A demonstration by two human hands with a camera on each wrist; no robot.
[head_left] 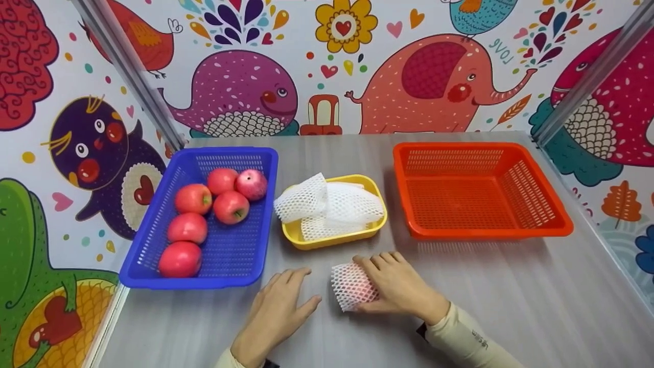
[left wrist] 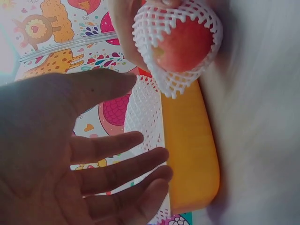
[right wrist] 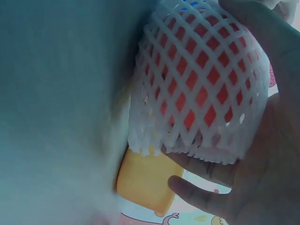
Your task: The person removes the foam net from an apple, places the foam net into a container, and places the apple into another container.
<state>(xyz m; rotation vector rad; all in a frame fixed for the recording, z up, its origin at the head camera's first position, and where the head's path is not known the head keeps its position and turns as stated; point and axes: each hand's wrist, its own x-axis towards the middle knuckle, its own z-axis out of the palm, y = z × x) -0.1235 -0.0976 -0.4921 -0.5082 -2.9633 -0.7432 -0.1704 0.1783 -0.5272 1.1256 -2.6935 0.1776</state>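
A red apple (left wrist: 185,47) sits inside a white foam net sleeve (head_left: 347,287) on the table, below the yellow container. My right hand (head_left: 401,283) grips the sleeved apple from its right side, thumb and fingers curled round it. The netting stretches over the fruit in the right wrist view, while the left wrist view shows bare red skin at the sleeve's open end. My left hand (head_left: 278,306) is held to the left of the apple, fingers spread and apart from it, with nothing in its grasp.
A blue basket (head_left: 194,282) at left holds several red apples (head_left: 180,259). The yellow container (head_left: 334,243) in the middle holds white foam nets (head_left: 352,204), one hanging over its left rim. An orange-red basket (head_left: 485,232) stands at right. Patterned walls enclose the back and sides.
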